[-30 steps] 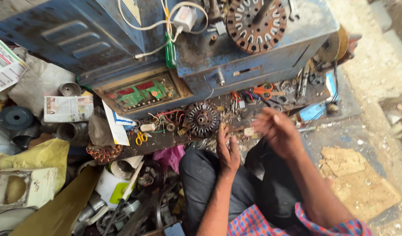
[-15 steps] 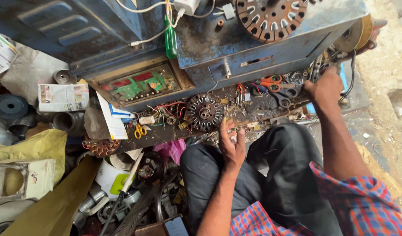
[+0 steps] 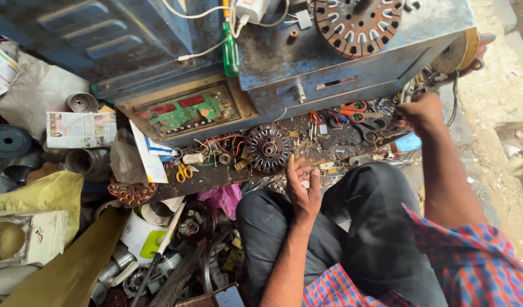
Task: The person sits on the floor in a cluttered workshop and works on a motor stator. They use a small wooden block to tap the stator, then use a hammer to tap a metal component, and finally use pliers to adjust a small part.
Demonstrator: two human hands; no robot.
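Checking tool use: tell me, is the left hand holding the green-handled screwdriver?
No, the left hand rests by the workbench edge; the green-handled screwdriver lies above.

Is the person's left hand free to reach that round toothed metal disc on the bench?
Probably yes: the left hand rests just beside the toothed disc, palm open and empty, with only small scraps between them.

Shelf (image 3: 341,139) jammed w/ scissors (image 3: 352,111), stator (image 3: 267,149); little free room.

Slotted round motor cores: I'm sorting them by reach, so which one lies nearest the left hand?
The smaller dark core on the cluttered shelf, just above the left hand. The larger rusty core sits higher, atop the blue box.
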